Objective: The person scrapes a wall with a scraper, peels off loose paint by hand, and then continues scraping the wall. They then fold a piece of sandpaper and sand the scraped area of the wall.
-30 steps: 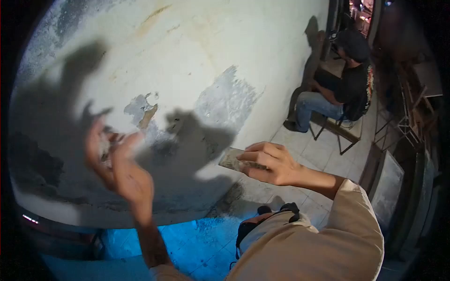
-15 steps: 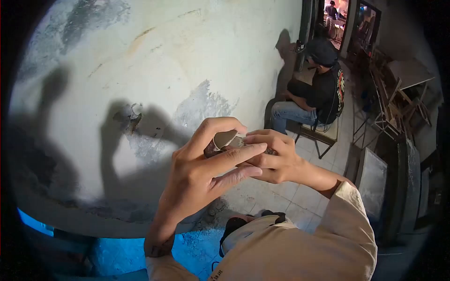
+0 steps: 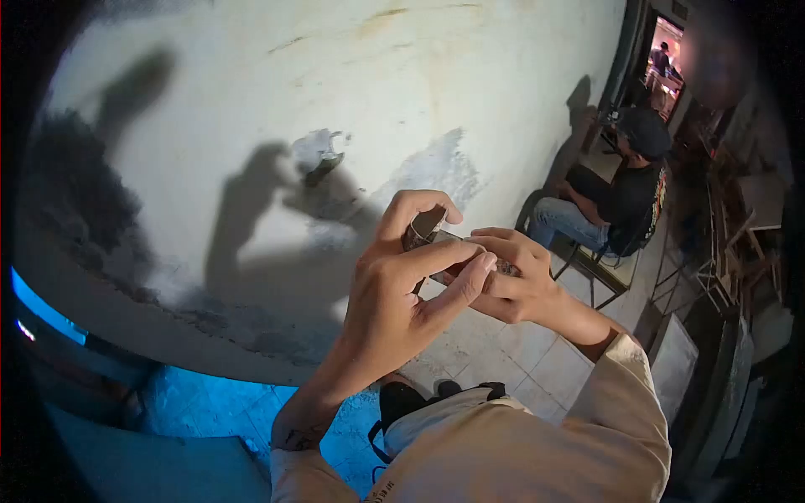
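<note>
Held in front of my chest is a small dark brown, blocky object (image 3: 428, 221) with a flat greyish face and a mottled surface; its kind I cannot make out. My left hand (image 3: 394, 289) curls around its left end, one finger arched over the top and others across the near side. On the right end, my right hand (image 3: 521, 278) wraps its bent fingers over the object. Fingertips of both hands meet near its middle and hide much of it.
A stained, peeling white wall (image 3: 352, 84) carries shadows of my hands. To the right, a person (image 3: 625, 184) in a dark cap and shirt sits on a chair. Wooden furniture (image 3: 738, 243) stands behind. Blue light falls on the tiled floor (image 3: 218, 407) at lower left.
The view has turned left, so the wall, its shadows and the seated person appear farther right. My left fingers have shifted a little, with one now bent near the right hand's fingertips.
</note>
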Demonstrator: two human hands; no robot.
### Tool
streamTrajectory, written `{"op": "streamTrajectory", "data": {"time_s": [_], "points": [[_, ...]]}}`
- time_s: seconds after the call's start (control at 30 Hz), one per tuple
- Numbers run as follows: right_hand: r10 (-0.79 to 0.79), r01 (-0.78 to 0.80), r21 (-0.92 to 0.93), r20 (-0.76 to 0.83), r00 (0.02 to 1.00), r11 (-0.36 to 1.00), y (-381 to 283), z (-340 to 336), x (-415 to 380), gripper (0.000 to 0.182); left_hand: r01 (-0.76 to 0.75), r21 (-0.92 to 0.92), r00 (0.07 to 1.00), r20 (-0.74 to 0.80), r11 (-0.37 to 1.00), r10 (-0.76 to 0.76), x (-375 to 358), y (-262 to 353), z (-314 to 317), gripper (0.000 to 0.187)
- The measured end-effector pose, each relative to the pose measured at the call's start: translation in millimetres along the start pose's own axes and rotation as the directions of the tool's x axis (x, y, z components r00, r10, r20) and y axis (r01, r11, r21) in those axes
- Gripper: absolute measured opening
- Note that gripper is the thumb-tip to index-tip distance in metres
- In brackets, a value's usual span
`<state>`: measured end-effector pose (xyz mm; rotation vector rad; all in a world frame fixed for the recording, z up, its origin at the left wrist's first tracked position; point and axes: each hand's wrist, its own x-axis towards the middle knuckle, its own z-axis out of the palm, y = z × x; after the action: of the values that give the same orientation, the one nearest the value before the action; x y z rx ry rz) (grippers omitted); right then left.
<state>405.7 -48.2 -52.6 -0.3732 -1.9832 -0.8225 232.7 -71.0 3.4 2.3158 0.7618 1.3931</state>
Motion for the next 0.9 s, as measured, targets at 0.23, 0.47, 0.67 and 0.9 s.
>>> {"op": "streamTrajectory", "data": {"time_s": [0.23, 0.47, 0.67, 0.9], "points": [[0.124, -0.123, 0.028, -0.024, 0.992, 0.992, -20.3, 44.1, 33.9, 0.028, -0.02, -0.204, 0.998, 0.06, 0.979, 0.033, -2.4, -28.7, -52.7, 0.016], [0.21, -0.21, 0.013, -0.092, 0.973, 0.978, -48.5, 60.3, 49.0, 0.022, -0.165, -0.082, 0.985, 0.043, 0.983, 0.169, -12.6, -29.9, -76.0, 0.021], [0.334, -0.341, -0.008, -0.182, 0.925, 0.94, -84.1, 57.3, 41.4, 0.019, -0.135, -0.144, 0.979, 0.134, 0.98, 0.154, -31.5, -23.2, -68.8, 0.028], [0.468, -0.487, -0.059, -0.2, 0.861, 0.871, -117.9, 50.9, 20.8, 0.02, -0.137, -0.211, 0.973, 0.153, 0.968, 0.171, -51.6, -13.6, -52.5, 0.025]]}}
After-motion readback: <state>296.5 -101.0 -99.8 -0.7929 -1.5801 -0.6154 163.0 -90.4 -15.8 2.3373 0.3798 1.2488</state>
